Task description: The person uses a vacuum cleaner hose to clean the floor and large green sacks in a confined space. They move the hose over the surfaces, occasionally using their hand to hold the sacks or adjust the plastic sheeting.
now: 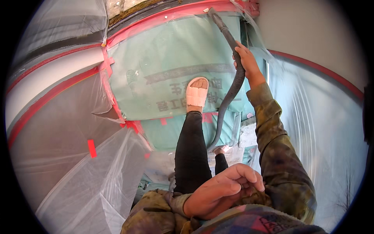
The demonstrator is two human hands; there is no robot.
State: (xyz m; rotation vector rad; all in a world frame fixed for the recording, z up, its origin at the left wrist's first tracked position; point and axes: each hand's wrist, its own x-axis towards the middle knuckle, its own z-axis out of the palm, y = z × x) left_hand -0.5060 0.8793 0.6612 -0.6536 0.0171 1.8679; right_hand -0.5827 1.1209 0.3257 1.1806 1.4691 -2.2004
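My right hand (248, 62) is closed round the upper part of a dark grey, ribbed vacuum hose (233, 91). Its nozzle (214, 16) reaches up to the red tape (171, 18) along the far edge of a pale green printed sheet (156, 54). Small light crumbs lie on that tape by the nozzle. Close to my body, my left hand (220, 191) is loosely cupped, with its thumb apart from the curled fingers. Nothing shows in it, though its underside is partly hidden.
My foot in a pink slipper (197, 93) rests on the green sheet; the other slipper (223, 149) is lower down. Clear plastic film (105, 183) hangs at left, and more film (307, 128) covers the right side. Bare rough material (117, 7) shows beyond the tape.
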